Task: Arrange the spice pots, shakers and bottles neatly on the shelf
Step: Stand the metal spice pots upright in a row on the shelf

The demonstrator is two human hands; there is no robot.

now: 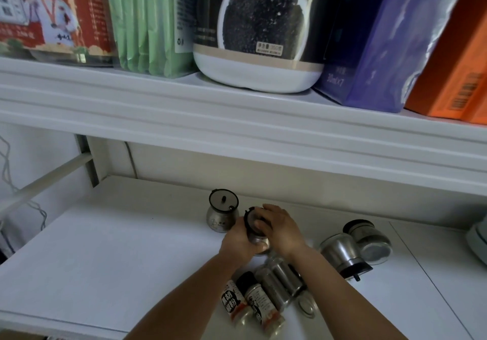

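Observation:
Both hands hold one steel spice pot (257,238) with a dark lid, tilted, just above the white shelf (118,255). My left hand (238,242) wraps its body from the left; my right hand (280,227) covers the lid from the right. Another steel spice pot (222,214) stands upright just behind and to the left. Two more pots lie on their sides to the right: a steel one (340,254) and a glass one (370,242). In front of my wrists lie two labelled spice bottles (247,301) and several steel shakers (280,281), all on their sides.
An upper shelf (237,113) overhangs close above, loaded with a red box, green packets, a black-and-white jar, a purple pack and an orange box. A white appliance edge (478,237) shows at the far right. Cables hang at the left beside the shelf frame.

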